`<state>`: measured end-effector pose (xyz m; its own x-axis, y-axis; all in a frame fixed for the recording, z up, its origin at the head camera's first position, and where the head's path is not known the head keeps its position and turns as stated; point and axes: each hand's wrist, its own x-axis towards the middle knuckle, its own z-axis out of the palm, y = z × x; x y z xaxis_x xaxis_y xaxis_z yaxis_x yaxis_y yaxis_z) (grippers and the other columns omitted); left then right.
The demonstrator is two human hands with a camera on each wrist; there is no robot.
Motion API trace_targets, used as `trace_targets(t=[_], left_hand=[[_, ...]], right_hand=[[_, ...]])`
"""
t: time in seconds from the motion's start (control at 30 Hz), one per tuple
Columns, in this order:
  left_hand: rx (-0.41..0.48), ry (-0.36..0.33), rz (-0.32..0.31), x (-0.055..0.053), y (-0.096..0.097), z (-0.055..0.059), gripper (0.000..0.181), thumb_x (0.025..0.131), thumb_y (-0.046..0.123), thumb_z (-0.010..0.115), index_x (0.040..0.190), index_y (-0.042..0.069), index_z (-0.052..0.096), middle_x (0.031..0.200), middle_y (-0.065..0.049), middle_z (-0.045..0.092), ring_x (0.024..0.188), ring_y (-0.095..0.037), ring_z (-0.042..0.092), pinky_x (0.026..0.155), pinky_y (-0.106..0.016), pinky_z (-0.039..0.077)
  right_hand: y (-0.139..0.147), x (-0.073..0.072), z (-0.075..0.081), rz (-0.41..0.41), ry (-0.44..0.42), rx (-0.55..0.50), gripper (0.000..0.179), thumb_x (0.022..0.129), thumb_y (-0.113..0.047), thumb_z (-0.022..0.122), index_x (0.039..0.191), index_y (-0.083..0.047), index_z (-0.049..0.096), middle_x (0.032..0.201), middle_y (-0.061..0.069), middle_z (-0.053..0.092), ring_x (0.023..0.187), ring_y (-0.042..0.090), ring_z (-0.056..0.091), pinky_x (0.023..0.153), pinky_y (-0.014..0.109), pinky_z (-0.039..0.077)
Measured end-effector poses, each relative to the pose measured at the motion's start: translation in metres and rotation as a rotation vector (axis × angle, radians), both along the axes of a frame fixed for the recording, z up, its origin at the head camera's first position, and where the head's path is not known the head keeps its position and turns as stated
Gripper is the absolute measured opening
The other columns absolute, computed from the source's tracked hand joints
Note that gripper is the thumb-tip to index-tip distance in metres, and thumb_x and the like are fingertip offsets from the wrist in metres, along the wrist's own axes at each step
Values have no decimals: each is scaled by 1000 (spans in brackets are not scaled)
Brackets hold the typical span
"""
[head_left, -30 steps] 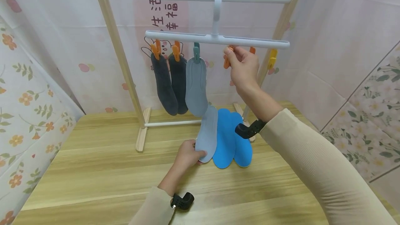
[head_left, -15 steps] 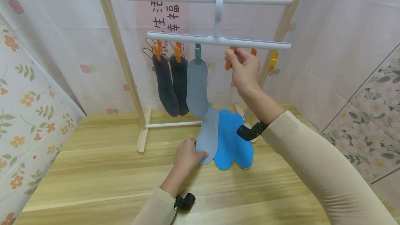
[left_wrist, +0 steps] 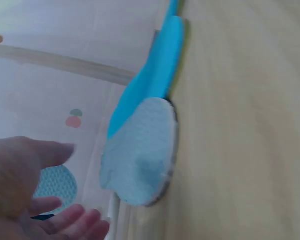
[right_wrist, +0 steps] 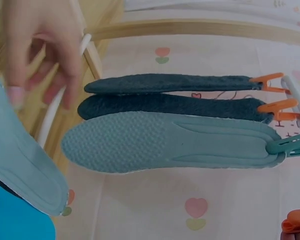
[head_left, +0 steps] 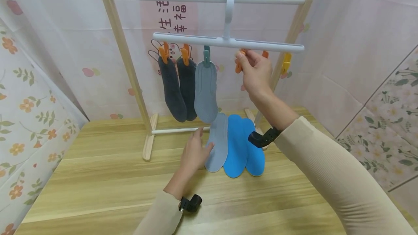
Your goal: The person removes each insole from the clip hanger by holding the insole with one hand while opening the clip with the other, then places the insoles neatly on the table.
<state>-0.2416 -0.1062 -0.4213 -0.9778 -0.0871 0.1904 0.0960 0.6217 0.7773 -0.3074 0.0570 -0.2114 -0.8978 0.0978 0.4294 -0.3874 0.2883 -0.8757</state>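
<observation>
My left hand, fingers spread and holding nothing, is over the left side of the loose grey insole. That insole lies partly over a blue insole, with a second blue insole at its right. Up at the white hanger, my right hand pinches an orange clip. To its left another grey insole hangs from a green clip. Two dark insoles hang beside it from orange clips.
A rack of pale wooden posts and white rods carries the hanger. Beyond my right hand hang another orange clip and a yellow clip. The wooden table lies below, with patterned curtains around it.
My left hand has let go of the loose grey insole's near end and moved up with its fingers opened. The right hand keeps its pinch on the orange clip.
</observation>
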Motion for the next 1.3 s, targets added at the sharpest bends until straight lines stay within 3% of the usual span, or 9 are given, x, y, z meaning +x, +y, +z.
trace_targets(t=[0.2,0.33,0.43,0.57,0.8,0.9,1.03,1.17,1.3], left_hand=[[379,-63,-65,-14,-3,4,78,97,27,69,157,0,26,159,-21,39,138,-41,49,109,-56,47],[544,-101,-128,-24,-3,2,91,98,28,67,162,6,7,167,-23,21,150,-41,33,118,-55,37],[634,-88,-154,-31,-2,2,91,97,24,68,162,7,6,167,-23,19,154,-40,26,122,-54,33],[733,-51,-160,-37,-1,3,82,95,17,69,158,3,18,165,-21,25,155,-37,24,123,-53,31],[802,3,-110,-38,5,5,60,95,19,68,143,-1,36,141,-23,56,135,-32,52,113,-43,45],[794,43,-91,-38,6,6,58,95,22,69,142,2,40,124,-19,65,109,-21,62,94,-31,52],[763,131,-81,-38,3,7,45,93,19,74,131,-2,59,106,-16,70,79,-8,59,70,-21,49],[737,171,-52,-38,0,8,27,91,14,76,110,-5,74,97,-21,75,70,-3,61,66,-24,55],[718,173,-9,-38,-3,7,24,90,13,77,107,-5,76,97,-23,76,72,-4,64,72,-35,61]], right_hand=[[2,0,-1,5,-16,32,43,98,-48,59,135,-26,65,100,4,67,84,16,55,48,20,48],[5,-1,-2,19,-8,26,44,98,-47,60,136,-24,64,97,3,66,87,17,57,47,21,50],[8,0,-4,23,-6,24,43,98,-46,61,134,-23,65,94,3,66,88,17,57,48,21,50],[10,1,-6,19,-4,24,44,98,-46,61,135,-23,65,101,3,68,94,18,61,51,20,52],[12,0,-6,13,-13,17,46,99,-46,60,139,-24,62,116,4,70,104,18,63,50,19,51],[10,-1,-6,18,-1,10,44,98,-45,61,137,-23,64,111,3,71,101,17,64,48,19,50],[7,-3,-7,26,26,17,42,98,-44,61,135,-22,65,103,3,70,92,17,62,48,20,49],[4,-4,-7,24,26,32,44,98,-44,61,137,-24,63,105,2,70,85,16,59,48,20,49],[1,-5,-7,36,36,48,45,98,-44,62,139,-24,62,101,2,69,82,15,56,46,18,46]])
